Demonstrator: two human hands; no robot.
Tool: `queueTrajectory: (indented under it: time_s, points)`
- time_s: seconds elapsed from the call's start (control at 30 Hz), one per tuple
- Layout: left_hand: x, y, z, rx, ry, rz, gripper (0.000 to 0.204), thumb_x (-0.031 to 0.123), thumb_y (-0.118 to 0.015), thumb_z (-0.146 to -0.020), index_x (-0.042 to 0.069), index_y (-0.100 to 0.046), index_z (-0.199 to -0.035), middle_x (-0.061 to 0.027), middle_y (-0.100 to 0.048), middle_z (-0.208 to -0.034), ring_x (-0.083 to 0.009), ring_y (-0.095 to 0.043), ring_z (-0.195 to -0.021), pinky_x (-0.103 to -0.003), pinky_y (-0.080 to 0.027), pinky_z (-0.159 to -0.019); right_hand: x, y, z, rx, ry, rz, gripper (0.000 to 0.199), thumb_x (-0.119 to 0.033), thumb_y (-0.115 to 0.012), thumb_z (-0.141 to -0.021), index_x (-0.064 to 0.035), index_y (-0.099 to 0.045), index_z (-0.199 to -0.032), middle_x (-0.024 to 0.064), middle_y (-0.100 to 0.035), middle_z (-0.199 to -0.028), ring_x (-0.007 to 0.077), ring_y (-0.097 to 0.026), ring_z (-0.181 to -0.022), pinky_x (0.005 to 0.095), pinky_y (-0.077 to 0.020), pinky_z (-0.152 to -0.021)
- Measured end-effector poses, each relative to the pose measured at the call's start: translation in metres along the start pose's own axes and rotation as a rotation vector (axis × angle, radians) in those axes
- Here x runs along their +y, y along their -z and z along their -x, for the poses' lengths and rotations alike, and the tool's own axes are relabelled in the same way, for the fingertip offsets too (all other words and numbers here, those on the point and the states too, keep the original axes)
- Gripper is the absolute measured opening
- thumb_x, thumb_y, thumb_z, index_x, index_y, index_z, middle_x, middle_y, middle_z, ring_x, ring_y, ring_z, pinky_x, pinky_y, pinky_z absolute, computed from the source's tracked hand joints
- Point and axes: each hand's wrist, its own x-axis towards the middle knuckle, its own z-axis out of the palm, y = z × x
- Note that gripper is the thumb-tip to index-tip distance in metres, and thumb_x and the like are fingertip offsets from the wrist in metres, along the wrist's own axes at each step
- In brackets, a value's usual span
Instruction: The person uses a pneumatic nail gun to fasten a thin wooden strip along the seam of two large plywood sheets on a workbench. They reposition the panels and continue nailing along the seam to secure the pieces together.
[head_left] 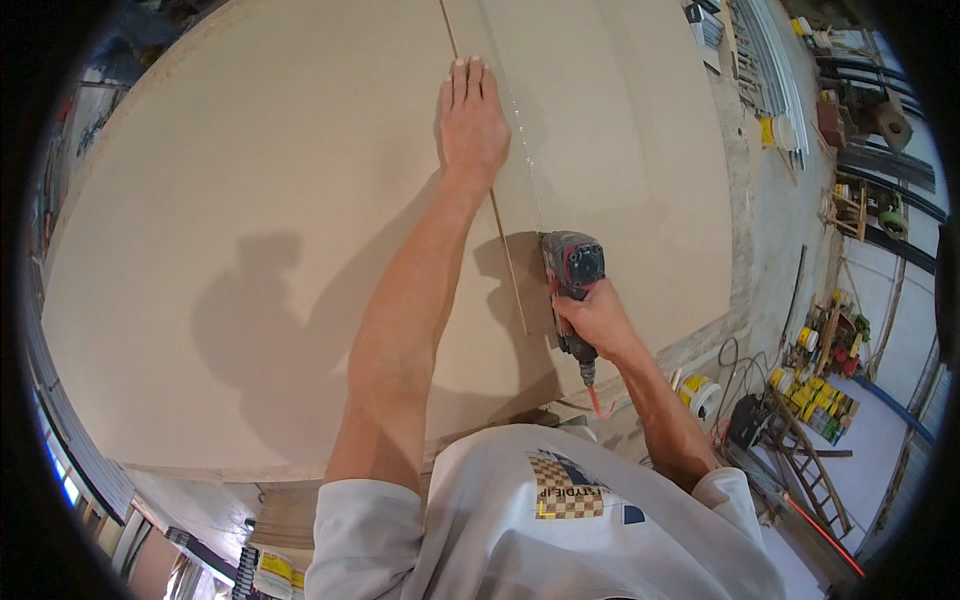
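Presses the left hand (474,130) flat, fingers close together, on a narrow beige strip (518,205) atop the large beige panel (650,170), and grips in the right hand (597,318) a black-and-red nail gun (577,262) at the panel's near end, with a white-and-yellow bucket (769,132), contents unclear, right of it.

A head-worn fisheye looks down, fairly near, at the board (300,180), the view's rim hard to read.
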Motion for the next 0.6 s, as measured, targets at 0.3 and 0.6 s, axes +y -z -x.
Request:
queueTrajectory:
  time_s: [0.3,0.6]
  points:
    - [-0.009,-0.003,-0.024,-0.026,0.036,0.027,0.048,0.003,-0.047,-0.093,-0.001,-0.051,-0.141,-0.0158,-0.045,-0.157,-0.0337,-0.036,-0.15,-0.044,-0.027,-0.125,0.004,0.0,0.002,0.022,-0.025,0.019,0.011,-0.009,-0.065,-0.088,-0.0001,-0.063,-0.094,0.0029,-0.061,-0.07,0.011,-0.056,-0.056,0.0327,-0.0462,-0.052]
    - [-0.018,-0.008,-0.036,-0.036,0.033,0.011,0.05,0.001,-0.048,-0.093,-0.001,-0.049,-0.142,-0.0154,-0.045,-0.157,-0.0335,-0.034,-0.15,-0.044,-0.026,-0.125,-0.007,0.001,0.006,0.022,-0.054,0.125,0.016,-0.005,-0.063,-0.086,-0.0002,-0.065,-0.101,0.0033,-0.064,-0.075,0.011,-0.058,-0.058,0.032,-0.0491,-0.054]
